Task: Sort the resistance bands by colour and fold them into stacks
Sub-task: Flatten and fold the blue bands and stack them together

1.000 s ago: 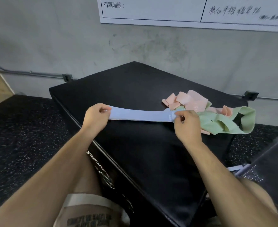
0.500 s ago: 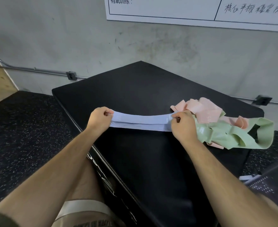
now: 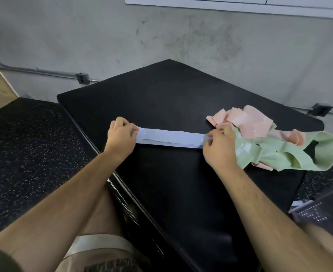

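Note:
A light blue resistance band (image 3: 170, 138) lies flat and stretched across the black padded box (image 3: 173, 95). My left hand (image 3: 120, 135) pinches its left end and my right hand (image 3: 219, 147) pinches its right end, both pressing it to the surface. Right of my right hand lies a tangled heap: pink bands (image 3: 244, 120) at the back and green bands (image 3: 275, 154) in front, reaching the box's right edge.
The box stands against a grey concrete wall with a conduit and an outlet (image 3: 82, 77). Black speckled rubber flooring (image 3: 24, 150) lies to the left. A dark perforated basket (image 3: 322, 211) sits low at the right. My knees are under the near edge.
The blue band, held sagging above the box a second ago, now lies flat on the surface between both hands. The view has tilted down a little.

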